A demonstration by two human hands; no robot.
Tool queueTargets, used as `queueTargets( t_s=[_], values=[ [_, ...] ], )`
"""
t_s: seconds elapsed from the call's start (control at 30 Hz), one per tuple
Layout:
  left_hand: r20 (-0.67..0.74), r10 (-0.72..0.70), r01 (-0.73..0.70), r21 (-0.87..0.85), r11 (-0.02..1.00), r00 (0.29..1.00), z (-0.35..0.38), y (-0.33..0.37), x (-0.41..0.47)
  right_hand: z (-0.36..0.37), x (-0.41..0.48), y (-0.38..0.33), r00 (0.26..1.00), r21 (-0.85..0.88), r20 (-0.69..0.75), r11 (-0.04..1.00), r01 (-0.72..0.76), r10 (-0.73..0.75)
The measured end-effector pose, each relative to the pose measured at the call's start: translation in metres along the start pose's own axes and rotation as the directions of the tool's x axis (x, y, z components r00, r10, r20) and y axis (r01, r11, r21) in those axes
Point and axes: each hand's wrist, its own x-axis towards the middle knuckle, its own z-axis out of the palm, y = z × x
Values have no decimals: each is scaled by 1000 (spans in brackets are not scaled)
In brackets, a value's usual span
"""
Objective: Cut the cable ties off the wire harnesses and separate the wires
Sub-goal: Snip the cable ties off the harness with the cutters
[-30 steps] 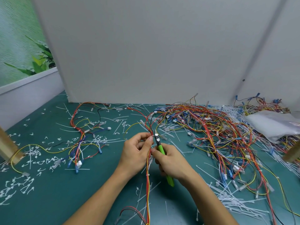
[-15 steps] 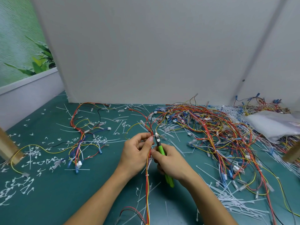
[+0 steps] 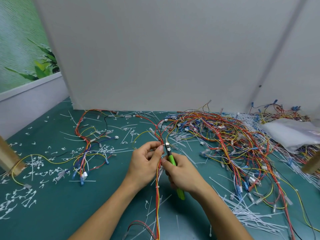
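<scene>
On the far left of the green desk (image 3: 52,213), a freed harness (image 3: 84,148) lies spread among white tie scraps (image 3: 20,200). Near the middle, the left hand (image 3: 145,163) pinches the held harness (image 3: 158,179), a thin bundle of red, yellow and orange wires that runs from the near edge up between both hands to the far pile. The grip is thumb against fingertips, just beside the cutter's tip. The right hand (image 3: 183,174) has its grip closed round the green handles of the cutters (image 3: 171,158), with the nose pointing up at the bundle by the left thumb. Whether the blades are on a tie there cannot be told. One white cable tie (image 3: 157,187) shows lower down the bundle. The wires look light, limp and springy, so they should be held taut close to each tie, and the nose slipped under the plastic only, because the insulation would nick easily. To the right sprawls the tangled pile of harnesses (image 3: 225,135), then long cut ties (image 3: 251,210) and a plastic bag (image 3: 290,132). Compared with a second ago almost nothing has moved: both hands and the cutters keep the same place.
</scene>
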Motion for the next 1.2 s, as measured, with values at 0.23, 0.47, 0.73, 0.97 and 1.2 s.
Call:
queueTargets(
  t_s=[0.23, 0.47, 0.73, 0.97, 1.2],
  values=[
    [3, -1, 1, -9, 1000, 1000, -1, -4, 0, -4, 1, 0, 1000, 13, 2, 1000, -26, 26],
    [9, -1, 1, -5, 1000, 1000, -1, -4, 1, -2, 2, 1, 1000, 16, 6, 1000, -25, 25],
    [8, 21, -21, 17, 1000, 1000, -2, -4, 1, -1, 0, 1, 999, -1, 22, 1000, -30, 30],
    [7, 18, -18, 16, 1000, 1000, -2, -5, 1, -1, -2, -2, 997, 62, 62, 996, -57, 53],
    [7, 6, -6, 22, 1000, 1000, -1, -6, 1, -1, -3, -6, 996, 68, 65, 995, -73, 69]
  ],
)
